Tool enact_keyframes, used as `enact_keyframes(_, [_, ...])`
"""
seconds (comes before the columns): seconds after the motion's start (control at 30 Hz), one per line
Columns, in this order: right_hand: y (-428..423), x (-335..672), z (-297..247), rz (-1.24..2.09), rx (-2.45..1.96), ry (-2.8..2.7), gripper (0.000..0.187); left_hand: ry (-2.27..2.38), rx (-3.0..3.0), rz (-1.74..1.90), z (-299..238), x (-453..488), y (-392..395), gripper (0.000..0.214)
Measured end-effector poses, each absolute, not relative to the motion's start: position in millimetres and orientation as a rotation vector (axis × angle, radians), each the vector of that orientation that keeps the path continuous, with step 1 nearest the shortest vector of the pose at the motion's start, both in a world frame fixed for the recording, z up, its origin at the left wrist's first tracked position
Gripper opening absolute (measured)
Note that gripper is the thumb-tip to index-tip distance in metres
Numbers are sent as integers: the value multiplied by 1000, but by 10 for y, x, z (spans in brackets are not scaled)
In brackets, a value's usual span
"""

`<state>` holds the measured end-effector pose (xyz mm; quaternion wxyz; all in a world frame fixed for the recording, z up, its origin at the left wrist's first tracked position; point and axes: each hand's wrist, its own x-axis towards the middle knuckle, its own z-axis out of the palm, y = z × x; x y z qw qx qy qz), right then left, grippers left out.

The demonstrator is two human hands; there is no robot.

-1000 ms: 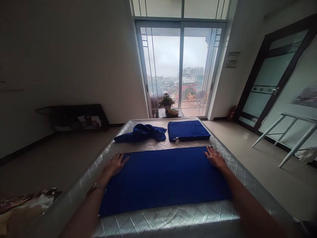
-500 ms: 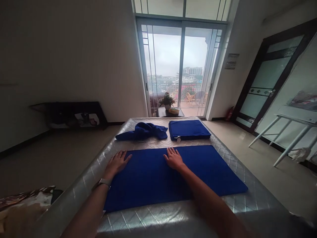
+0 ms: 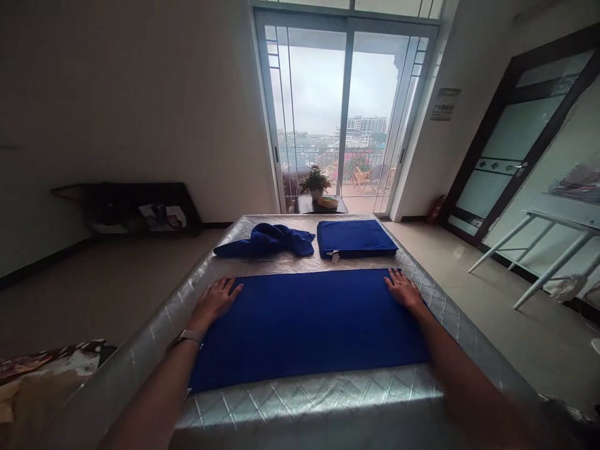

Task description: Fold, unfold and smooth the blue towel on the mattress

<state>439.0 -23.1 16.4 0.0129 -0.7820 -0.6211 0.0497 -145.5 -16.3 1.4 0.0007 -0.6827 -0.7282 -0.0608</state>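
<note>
I had my left hand point(image 3: 214, 301) and right hand point(image 3: 402, 290) lying flat and open, gripping nothing, on the far corners of the blue cloth point(image 3: 309, 325), pinning it smooth across the quilted mattress point(image 3: 304, 406).

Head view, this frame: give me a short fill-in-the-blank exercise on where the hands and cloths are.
1. The left hand lies flat at the far left corner of the spread cloth, whose colour is ____.
2. The right hand rests at that cloth's far ____ corner.
3. Behind it, the crumpled cloth lies to the ____ of the folded cloth.
4. All three cloths lie on a quilted silver ____.

Missing words: blue; right; left; mattress
</note>
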Motion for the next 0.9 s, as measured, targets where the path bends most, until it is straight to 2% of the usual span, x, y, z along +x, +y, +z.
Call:
enact_keyframes(0.27, [-248,4411,93,100,-2410,-1850,66,-2030,-1956,-427,280,-1052,-426,59])
enact_keyframes(0.47, [-248,4432,88,110,-2382,-1853,66,-1774,-2557,-271,183,98,-555,65])
enact_keyframes(0.6, [-233,4444,51,87,-2376,-1839,66,-1661,-2729,-253,40,708,-677,74])
enact_keyframes(0.73, [-208,4457,12,65,-2368,-1851,67,-1789,-2717,-212,25,556,-762,80])
enact_keyframes(0.9, [-200,4461,9,69,-2375,-1832,67,-2038,-2514,-111,41,-415,-958,82])
